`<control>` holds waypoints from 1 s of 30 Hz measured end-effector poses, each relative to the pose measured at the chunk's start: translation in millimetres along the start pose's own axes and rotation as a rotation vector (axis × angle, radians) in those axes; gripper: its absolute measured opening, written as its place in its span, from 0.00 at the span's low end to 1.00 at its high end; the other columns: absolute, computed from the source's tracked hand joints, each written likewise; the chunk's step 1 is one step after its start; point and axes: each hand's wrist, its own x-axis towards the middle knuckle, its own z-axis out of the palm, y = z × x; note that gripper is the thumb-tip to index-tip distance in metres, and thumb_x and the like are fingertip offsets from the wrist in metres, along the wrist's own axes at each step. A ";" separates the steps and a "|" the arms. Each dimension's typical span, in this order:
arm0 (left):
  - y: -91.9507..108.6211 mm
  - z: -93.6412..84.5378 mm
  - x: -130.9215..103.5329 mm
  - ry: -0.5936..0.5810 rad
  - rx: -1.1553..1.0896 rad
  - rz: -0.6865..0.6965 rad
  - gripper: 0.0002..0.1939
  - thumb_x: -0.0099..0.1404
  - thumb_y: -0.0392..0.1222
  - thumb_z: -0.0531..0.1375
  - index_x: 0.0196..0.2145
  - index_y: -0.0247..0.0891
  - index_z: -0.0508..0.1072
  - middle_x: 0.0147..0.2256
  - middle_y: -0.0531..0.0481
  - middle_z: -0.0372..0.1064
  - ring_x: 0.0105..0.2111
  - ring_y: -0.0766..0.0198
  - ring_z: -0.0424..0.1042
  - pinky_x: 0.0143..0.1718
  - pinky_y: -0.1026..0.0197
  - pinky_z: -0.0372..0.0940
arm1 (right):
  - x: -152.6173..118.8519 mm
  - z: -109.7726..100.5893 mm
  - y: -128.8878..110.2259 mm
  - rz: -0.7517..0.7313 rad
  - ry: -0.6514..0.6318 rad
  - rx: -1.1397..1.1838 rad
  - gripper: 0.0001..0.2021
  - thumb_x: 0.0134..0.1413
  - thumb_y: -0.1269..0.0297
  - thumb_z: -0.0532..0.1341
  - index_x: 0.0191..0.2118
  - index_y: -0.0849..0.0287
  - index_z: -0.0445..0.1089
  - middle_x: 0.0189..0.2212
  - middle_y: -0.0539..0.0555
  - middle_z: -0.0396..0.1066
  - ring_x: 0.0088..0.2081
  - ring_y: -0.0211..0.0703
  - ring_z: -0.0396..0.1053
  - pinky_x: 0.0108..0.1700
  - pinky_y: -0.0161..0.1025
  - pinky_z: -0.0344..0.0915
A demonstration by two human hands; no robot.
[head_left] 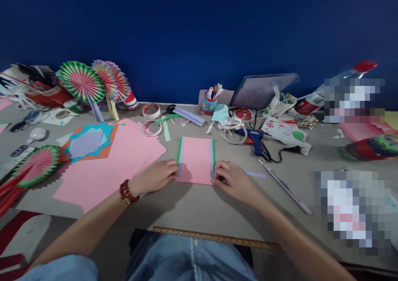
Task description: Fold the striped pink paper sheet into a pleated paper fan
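Observation:
A pink sheet of paper (196,161) lies flat on the table in front of me, with green and lilac strips along its left and right edges. At its lower left edge is my left hand (159,175), its fingers closed together on the paper's side. My right hand (233,179) grips the lower right edge with curled fingers; the fingertips are partly hidden. A narrow lilac paper strip (256,174) lies just beyond the right hand. To the right rests a white craft knife (287,189).
Large pink sheets (102,177) and stacked coloured squares (86,143) cover the left side. Folded paper fans (82,81) stand behind them. Tape rolls (151,111), a pen cup (210,102) and a blue glue gun (255,140) sit at the back. A bottle (370,147) lies far right.

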 end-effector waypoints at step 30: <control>-0.3 -0.2 0.6 -0.015 0.025 0.001 0.08 0.74 0.37 0.52 0.35 0.38 0.67 0.40 0.47 0.66 0.38 0.58 0.68 0.41 0.57 0.61 | 0.5 -2.7 -3.9 -0.004 -0.063 -0.050 0.07 0.62 0.61 0.62 0.33 0.56 0.71 0.40 0.56 0.69 0.42 0.48 0.67 0.45 0.44 0.62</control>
